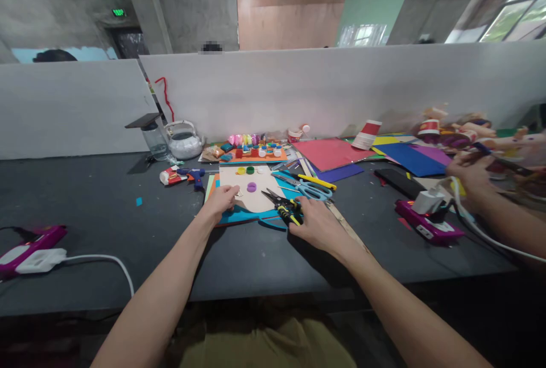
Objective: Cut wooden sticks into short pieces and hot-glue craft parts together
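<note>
My right hand (318,221) is closed around the black-and-yellow handles of a pair of pliers (281,205), whose jaws stand apart and point up and left over a cream sheet (230,180). On the sheet's left edge, the fingers of my left hand (222,202) are pinched together beside a small pale bit that I cannot make out. A purple ring (251,187) lies between the hands. Behind it sit a yellow ring (241,170), a green ring (250,170) and a white one (261,170). Blue-handled scissors (313,189) and a yellow cutter (315,181) lie beyond my right hand.
A blue glue gun (195,177) lies left of the sheets, with a glass jar (156,143) and a white pot (184,141) behind. Paint pots (255,153) and red card (333,153) are at the back. Right, another person's hand (469,172) is near a purple power strip (429,228).
</note>
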Available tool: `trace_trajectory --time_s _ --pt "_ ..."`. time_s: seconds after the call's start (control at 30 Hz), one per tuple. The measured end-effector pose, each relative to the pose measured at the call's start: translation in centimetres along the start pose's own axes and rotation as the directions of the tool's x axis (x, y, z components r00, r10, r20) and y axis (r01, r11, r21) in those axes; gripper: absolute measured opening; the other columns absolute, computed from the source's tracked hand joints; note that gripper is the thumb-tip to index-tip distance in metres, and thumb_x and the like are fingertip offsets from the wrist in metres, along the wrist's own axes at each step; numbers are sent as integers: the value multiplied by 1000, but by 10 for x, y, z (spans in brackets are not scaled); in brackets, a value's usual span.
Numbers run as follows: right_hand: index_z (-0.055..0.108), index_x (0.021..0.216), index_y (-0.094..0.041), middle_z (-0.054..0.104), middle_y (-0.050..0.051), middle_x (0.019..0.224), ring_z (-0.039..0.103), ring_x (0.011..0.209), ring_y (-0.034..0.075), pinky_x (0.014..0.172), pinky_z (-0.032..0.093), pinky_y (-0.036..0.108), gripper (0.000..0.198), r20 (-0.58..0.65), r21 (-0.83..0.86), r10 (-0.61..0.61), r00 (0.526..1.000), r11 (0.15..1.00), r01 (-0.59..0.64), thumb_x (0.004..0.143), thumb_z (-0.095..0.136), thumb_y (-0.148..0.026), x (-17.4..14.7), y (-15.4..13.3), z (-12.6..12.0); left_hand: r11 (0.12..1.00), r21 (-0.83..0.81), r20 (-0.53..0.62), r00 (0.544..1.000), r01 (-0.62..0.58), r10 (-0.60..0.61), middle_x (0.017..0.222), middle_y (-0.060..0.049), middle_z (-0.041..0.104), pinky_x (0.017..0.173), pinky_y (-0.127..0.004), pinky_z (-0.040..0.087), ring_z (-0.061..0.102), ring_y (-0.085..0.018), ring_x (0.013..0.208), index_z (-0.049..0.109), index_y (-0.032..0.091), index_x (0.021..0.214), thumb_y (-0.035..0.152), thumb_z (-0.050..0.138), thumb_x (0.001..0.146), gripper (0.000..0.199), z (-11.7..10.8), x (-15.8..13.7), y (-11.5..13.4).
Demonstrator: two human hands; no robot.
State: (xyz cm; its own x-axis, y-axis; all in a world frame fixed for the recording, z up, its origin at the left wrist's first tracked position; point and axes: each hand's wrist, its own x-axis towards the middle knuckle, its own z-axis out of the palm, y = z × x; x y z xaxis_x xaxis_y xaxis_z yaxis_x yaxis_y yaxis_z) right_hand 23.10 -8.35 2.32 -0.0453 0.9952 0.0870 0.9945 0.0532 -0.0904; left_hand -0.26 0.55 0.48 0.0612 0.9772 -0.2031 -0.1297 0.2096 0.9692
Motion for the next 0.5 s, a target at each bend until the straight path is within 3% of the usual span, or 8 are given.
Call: trace_trajectory --time_s 0.13,0.2,0.27,0.33,0.4,0.5 --pt "51 122 -12 63 14 106 56 99 27 81 39 31 53 -26 68 9 1000 998 -8 76 59 -38 -5 28 1 994 -106 -53 997 41 -47 42 11 33 37 -17 29 25 -2 32 47 16 61 26 64 83 30 0 7 4" --pt "51 122 -11 62 14 108 56 101 28 82 39 31 54 -47 110 38 998 993 -33 75 60 -37 -9 42 2 982 -176 -81 994 60 -75 50 8 41 40 -18 36 32 -3 36 52 13 70 27 59 88 24 -1 12 8" --pt "51 121 -13 62 14 109 56 102 29 82 40 32 53 -63 133 67 996 989 -58 74 60 -36 -15 53 3 966 -250 -104 989 74 -103 69 2 56 50 -21 46 50 -6 51 59 11 87 29 55 91 18 -1 17 15" --pt "52 120 -15 62 13 109 56 102 29 83 41 32 53 -82 145 86 993 987 -74 73 60 -36 -21 60 3 944 -322 -131 984 71 -119 97 -5 63 66 -30 54 61 -13 77 59 13 107 32 55 91 25 0 24 23" --pt "52 121 -15 62 13 111 55 104 29 86 41 33 53 -101 160 93 991 984 -76 72 59 -36 -26 63 3 919 -391 -162 979 51 -124 115 -9 60 80 -39 54 61 -19 96 56 15 118 33 56 90 33 1 31 31" --pt "53 121 -16 62 12 114 54 106 28 87 41 32 53 -107 182 94 990 981 -73 72 58 -35 -32 63 4 877 -481 -206 971 12 -126 121 -10 58 85 -43 52 60 -22 102 54 15 121 33 56 90 36 3 43 44"
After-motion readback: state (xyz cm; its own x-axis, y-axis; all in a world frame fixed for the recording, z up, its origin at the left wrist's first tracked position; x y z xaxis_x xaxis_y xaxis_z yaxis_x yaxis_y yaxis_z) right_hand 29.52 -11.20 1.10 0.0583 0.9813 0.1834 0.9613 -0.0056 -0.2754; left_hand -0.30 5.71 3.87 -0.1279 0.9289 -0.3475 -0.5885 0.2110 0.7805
